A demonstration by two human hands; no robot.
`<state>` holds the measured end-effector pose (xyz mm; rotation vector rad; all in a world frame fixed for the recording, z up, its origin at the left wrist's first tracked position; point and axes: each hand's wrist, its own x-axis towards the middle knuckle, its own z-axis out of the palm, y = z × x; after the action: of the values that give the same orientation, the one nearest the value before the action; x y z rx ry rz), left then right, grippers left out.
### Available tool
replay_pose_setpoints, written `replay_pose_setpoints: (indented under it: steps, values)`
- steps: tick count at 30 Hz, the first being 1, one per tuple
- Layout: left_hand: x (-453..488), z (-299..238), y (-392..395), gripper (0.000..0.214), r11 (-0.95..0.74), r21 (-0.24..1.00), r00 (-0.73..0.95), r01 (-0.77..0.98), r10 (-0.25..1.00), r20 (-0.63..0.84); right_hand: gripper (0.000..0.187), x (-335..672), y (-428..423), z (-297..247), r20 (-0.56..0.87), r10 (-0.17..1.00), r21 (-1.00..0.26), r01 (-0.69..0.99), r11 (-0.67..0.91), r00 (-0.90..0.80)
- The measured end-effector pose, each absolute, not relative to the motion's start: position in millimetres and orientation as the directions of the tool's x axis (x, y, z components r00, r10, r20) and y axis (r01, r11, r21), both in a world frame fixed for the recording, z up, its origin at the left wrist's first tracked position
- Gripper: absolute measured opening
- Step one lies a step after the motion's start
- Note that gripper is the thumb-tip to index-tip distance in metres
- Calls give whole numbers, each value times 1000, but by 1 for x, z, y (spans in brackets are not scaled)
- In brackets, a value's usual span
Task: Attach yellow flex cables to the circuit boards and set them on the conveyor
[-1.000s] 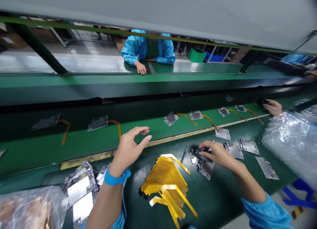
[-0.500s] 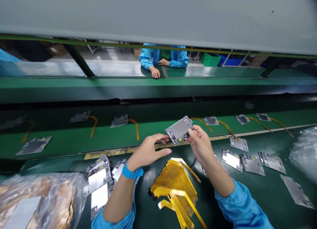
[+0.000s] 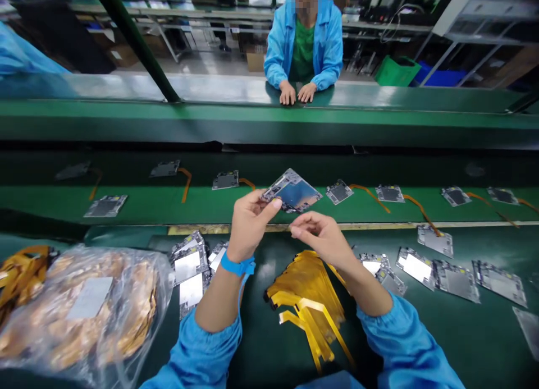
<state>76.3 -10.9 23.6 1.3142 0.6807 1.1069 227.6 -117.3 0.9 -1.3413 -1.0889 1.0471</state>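
Left hand [image 3: 248, 223]: thumb and fingers clamped on the lower-left corner of a circuit board [image 3: 297, 192]. Board extends up and to the right of the hand, tilted, raised in front of the green belt [image 3: 202, 206]; shiny metal plate faces the viewer. Blue wrist strap [image 3: 237, 264] on the left wrist.

Right hand [image 3: 320, 237]: just below the board's right part; fingers curled, thumb and fingertips near one another. Cannot tell whether the tips meet or hold anything.

Gold flex cables [image 3: 309, 293] lie in a fanned pile on the table [image 3: 261, 352], between the forearms. Loose stack of boards [image 3: 189, 271] beside the left wrist; clear plastic bag [image 3: 90, 305] farther left. More boards [image 3: 457, 279] lie right of the right forearm.
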Motion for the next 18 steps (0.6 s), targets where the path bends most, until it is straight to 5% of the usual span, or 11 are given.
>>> replay_pose_setpoints:
  steps: [3, 6, 9, 13, 18]
  values:
    - [74, 21, -5, 37, -112, 946, 263, -305, 944, 197, 8, 225, -124, -2, -23, 993, -884, 467, 32, -112]
    - [72, 18, -2, 36, -142, 947, 221, -287, 952, 209, 8, 217, -131, -4, -101, 911, -701, 679, 219, -399]
    - [72, 17, -3, 34, -149, 958, 224, -243, 953, 205, 3, 206, -135, -4, -242, 813, -578, 752, 318, -530]
    - [71, 19, -5, 33, -133, 978, 266, -161, 948, 173, 23, 191, -137, -3, -363, 748, -416, 815, 403, -555]
    - [71, 22, -6, 33, -126, 979, 277, -158, 946, 166, 17, 180, -135, -5, -403, 695, -389, 799, 459, -595]
